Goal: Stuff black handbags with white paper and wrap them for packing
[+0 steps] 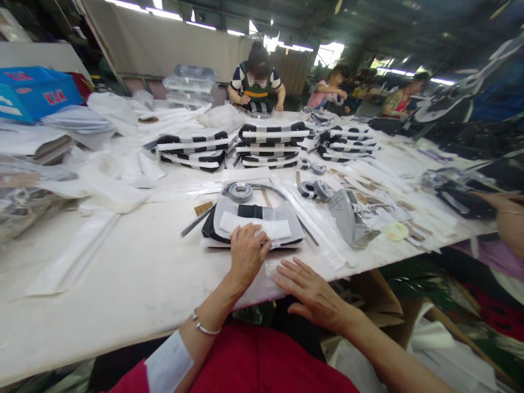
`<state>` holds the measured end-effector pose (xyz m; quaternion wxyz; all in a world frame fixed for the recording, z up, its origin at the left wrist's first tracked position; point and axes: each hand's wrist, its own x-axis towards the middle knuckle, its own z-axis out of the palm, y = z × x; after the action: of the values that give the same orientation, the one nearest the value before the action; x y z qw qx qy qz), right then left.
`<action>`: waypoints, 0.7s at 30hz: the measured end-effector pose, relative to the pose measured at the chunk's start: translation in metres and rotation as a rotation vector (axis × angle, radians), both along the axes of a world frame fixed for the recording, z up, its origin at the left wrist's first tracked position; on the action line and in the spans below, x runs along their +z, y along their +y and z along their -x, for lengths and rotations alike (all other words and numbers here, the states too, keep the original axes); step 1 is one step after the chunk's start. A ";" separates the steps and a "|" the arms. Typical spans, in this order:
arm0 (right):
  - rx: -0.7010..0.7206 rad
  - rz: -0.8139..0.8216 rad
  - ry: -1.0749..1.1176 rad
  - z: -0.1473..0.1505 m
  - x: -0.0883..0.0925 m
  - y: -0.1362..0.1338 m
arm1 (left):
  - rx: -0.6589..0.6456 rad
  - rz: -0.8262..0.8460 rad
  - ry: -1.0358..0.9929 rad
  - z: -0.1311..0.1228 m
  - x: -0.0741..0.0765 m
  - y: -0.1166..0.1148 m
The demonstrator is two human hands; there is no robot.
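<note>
A black and grey handbag (258, 208) lies flat on the table in front of me, with a white padding strip (229, 222) across its flap and a coiled, wrapped strap (239, 191) at its back. My left hand (248, 252) is closed at the bag's front, fingers bent over the strip's near edge. What lies under those fingertips is partly hidden. My right hand (309, 292) hovers by the table's front edge, open, its fingers apart and nothing held. A bit of clear film (271, 268) lies near its fingertips.
Stacks of wrapped bags (273, 134) stand further back. White packing strips (311, 218), a grey bag piece (344, 215) and paper scraps lie to the right. A blue box (39, 95) is at far left. Co-workers sit across the table; another person's arm (510, 218) reaches in at right.
</note>
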<state>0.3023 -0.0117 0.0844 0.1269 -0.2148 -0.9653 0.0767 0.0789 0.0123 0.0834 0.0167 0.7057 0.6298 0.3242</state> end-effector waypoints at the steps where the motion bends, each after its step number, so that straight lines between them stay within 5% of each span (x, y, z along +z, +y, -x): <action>1: -0.021 0.002 -0.011 0.000 -0.008 -0.005 | 0.000 -0.003 -0.003 0.000 0.000 0.000; 7: -0.055 0.014 0.230 0.011 -0.034 -0.002 | -0.015 -0.016 -0.001 0.000 -0.002 -0.001; 16: -0.089 -0.011 0.325 0.029 -0.022 0.000 | -0.009 -0.016 -0.006 0.000 -0.002 -0.002; 21: -0.112 -0.150 0.377 0.037 0.005 0.010 | -0.008 -0.034 0.002 0.001 -0.004 -0.002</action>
<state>0.2658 -0.0017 0.0897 0.3248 -0.2402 -0.9141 0.0362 0.0784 0.0104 0.0797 0.0056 0.7088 0.6213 0.3340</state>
